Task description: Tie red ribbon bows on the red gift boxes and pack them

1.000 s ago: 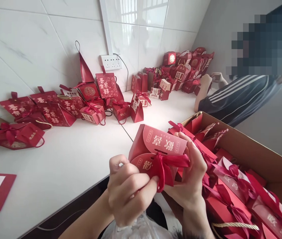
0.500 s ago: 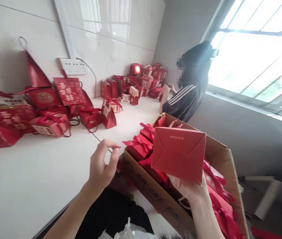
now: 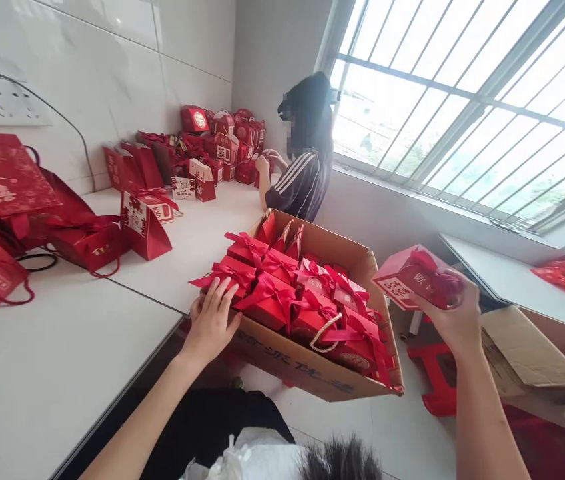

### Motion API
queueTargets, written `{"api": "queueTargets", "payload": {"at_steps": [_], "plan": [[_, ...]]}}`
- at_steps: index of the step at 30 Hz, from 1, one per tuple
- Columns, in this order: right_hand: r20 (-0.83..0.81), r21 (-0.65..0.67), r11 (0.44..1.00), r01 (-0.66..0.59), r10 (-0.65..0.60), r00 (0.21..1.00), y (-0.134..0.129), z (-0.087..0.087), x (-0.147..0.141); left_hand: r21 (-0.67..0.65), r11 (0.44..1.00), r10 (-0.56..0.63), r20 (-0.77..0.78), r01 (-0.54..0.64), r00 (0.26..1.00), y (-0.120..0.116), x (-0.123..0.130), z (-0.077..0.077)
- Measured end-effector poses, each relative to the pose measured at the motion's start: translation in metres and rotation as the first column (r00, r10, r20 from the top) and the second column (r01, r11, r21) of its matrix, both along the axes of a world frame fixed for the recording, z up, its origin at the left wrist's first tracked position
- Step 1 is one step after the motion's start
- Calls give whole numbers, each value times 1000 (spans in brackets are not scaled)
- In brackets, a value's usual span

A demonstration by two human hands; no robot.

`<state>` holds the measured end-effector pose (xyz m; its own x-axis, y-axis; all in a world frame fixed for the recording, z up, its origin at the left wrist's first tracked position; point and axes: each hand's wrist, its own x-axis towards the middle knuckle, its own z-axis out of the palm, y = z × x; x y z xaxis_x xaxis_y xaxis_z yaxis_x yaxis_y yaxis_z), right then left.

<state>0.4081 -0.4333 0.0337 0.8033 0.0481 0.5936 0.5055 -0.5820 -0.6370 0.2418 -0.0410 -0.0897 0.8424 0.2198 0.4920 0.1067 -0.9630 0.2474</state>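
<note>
My right hand [image 3: 455,320] is closed around a red gift box [image 3: 402,277] with a ribbon bow, held up past the right side of a brown carton [image 3: 307,373]. Pale characters show on the box's sides. My left hand [image 3: 212,323] lies at the carton's left corner with its fingers stretched out, touching the ribboned red box there. Whether its fingertips press on that box or on the carton's rim I cannot tell. Rows of red gift boxes [image 3: 270,300] with bows fill the carton, and a twisted cord handle [image 3: 326,333] sticks up among them.
On the white table [image 3: 62,360] at left stand red gift bags and boxes [image 3: 145,227], with a larger pile [image 3: 225,143] by the wall. Beyond the carton a person [image 3: 302,153] handles a red box. An open carton [image 3: 537,347] and a red stool [image 3: 432,380] are at right.
My view has swung right. My right hand has carried the gift box from above the carton to its right and turned it bow-up. My left hand has come onto the carton's left corner.
</note>
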Motion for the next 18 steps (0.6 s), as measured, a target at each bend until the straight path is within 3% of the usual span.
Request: {"api": "queueTargets", "payload": {"at_steps": [3,7,11,14,17,18], "plan": [[-89,-44,999,-11,7,996,-18,-14,3,12,1000,-4,12,4,1000,3,2,-2],[-226,-149,983,-108,72,972,-11,-36,0,10,1000,2,12,-2,1000,3,1,-3],[-494,7,986,-164,146,857,8,-59,-5,4,1000,-6,4,6,1000,3,-1,-3],[-598,121,980,-155,197,777,5,-66,-9,-22,1000,-22,6,22,1000,3,2,-3],[-657,75,973,-221,214,723,-8,-65,-12,-68,998,-12,4,12,1000,-1,4,-3],[-643,36,971,-236,203,739,-8,-65,-10,-88,996,-11,-4,10,1000,-3,4,-2]]}}
